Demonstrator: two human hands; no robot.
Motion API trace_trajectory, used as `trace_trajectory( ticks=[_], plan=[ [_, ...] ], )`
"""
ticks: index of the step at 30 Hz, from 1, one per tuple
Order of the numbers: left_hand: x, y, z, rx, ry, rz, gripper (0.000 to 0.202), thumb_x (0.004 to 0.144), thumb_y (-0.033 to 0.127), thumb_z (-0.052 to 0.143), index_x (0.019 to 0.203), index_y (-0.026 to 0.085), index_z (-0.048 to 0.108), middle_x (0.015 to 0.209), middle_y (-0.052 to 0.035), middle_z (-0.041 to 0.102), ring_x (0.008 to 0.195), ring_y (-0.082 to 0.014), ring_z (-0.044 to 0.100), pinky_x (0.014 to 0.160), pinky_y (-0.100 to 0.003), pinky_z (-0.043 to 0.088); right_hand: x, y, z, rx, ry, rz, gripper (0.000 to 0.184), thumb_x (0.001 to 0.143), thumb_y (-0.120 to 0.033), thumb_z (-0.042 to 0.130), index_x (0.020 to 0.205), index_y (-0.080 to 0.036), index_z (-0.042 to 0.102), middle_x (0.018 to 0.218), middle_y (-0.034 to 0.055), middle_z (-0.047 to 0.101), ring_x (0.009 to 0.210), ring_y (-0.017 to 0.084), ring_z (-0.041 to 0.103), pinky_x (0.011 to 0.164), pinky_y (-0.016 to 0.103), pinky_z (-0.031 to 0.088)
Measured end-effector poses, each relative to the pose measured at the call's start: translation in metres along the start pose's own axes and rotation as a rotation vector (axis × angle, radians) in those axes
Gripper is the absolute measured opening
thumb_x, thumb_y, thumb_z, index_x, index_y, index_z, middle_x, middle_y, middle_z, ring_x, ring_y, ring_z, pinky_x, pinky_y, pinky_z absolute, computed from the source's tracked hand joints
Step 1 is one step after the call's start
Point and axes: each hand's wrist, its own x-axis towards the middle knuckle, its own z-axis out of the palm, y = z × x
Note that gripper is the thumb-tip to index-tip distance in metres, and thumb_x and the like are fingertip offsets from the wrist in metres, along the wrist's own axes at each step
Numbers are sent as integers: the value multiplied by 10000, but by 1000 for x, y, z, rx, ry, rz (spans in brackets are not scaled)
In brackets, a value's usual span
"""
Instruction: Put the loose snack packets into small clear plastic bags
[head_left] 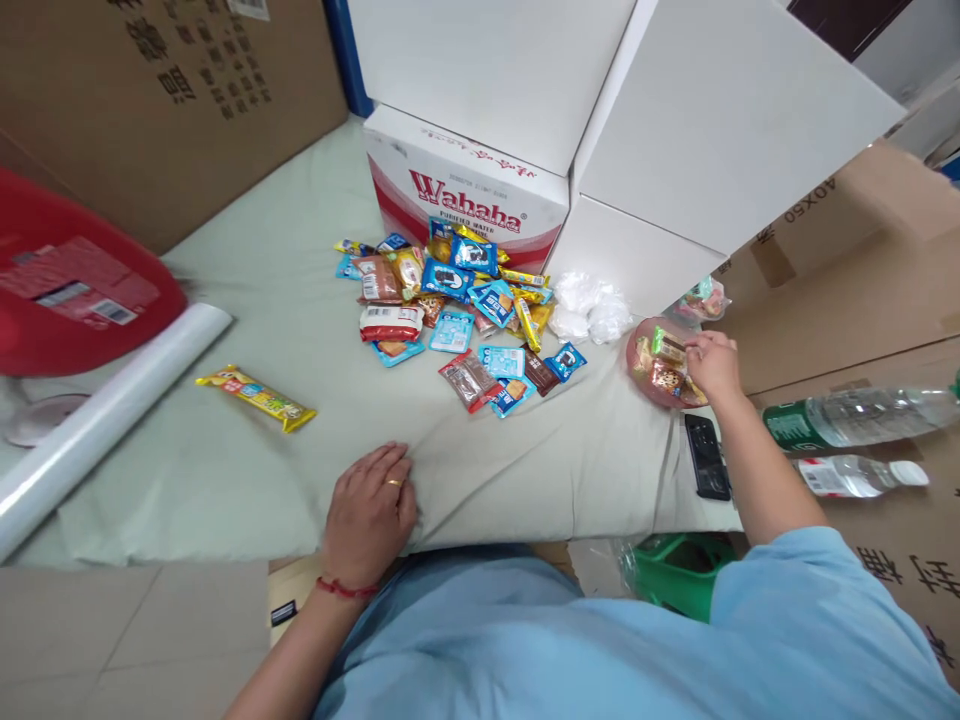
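Observation:
My right hand [714, 365] reaches to the pink bowl [642, 385] at the right of the table. Its fingers are closed on the edge of a small green-wrapped snack packet [668, 346], held over the bowl. Under that packet, a brown snack packet [666, 379] and others lie in the bowl. My left hand [371, 510] rests palm down on the cloth near the front edge, its fingers lying on the cloth with nothing visible in them. A pile of wrapped snacks [450, 280] spreads ahead of it, and a long yellow snack packet [257, 397] lies to its left.
Behind the pile stand a Wahaha carton [465, 190] and white boxes [645, 250]. Crumpled clear plastic [589, 308] sits beside the bowl. A black phone [706, 457] lies at the right edge, with bottles [862, 418] beyond. A plastic roll [112, 430] and red container [82, 280] occupy the left.

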Motion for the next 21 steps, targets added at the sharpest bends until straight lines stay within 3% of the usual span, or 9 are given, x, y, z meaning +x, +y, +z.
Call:
trace_trajectory(
  ticks=[3, 7, 11, 16, 18, 21],
  plan=[
    [0, 0, 0, 15, 7, 13, 242, 896, 144, 526, 1073, 174, 688, 1233, -144, 739, 1195, -298, 661, 1022, -467, 486, 0, -41, 2, 110, 88, -98, 391, 981, -294, 395, 1151, -195, 733, 1207, 155, 682, 1132, 290, 602, 1021, 423, 461],
    [1, 1, 0, 6, 7, -2, 243, 894, 138, 528, 1062, 170, 701, 1227, -143, 744, 1191, -303, 665, 1022, -475, 492, 11, -112, 26, 262, -45, -288, 351, 967, -275, 457, 1135, -178, 750, 1111, 120, 730, 1026, 258, 643, 951, 358, 473],
    [0, 3, -1, 26, -8, -19, 263, 902, 143, 521, 1080, 174, 713, 1247, -144, 736, 1213, -303, 658, 1024, -479, 497, 26, -163, 44, 252, -46, -223, 336, 960, -249, 460, 1123, -180, 745, 1137, 127, 717, 1021, 261, 632, 927, 354, 458],
    [-2, 3, 1, 45, 35, -12, 244, 913, 125, 504, 1039, 164, 709, 1204, -136, 751, 1178, -278, 674, 1003, -439, 505, 46, -187, 46, 301, 170, 24, 454, 957, -417, 538, 1324, -154, 586, 1210, 162, 653, 1044, 279, 607, 916, 380, 460],
    [-2, 3, 1, 35, 38, -24, 246, 909, 119, 508, 1035, 165, 714, 1206, -134, 752, 1184, -278, 672, 1003, -438, 505, 54, -190, 47, 282, 126, 50, 424, 906, -413, 609, 1247, -161, 627, 1224, 165, 644, 1016, 277, 613, 900, 384, 466],
    [-3, 3, 3, 9, 27, -44, 259, 894, 113, 517, 1040, 164, 725, 1214, -139, 749, 1189, -290, 668, 1007, -457, 508, 62, -188, 48, 334, 69, 49, 178, 870, -301, 603, 944, -171, 699, 1106, 146, 677, 971, 259, 617, 903, 381, 469]
  ],
)
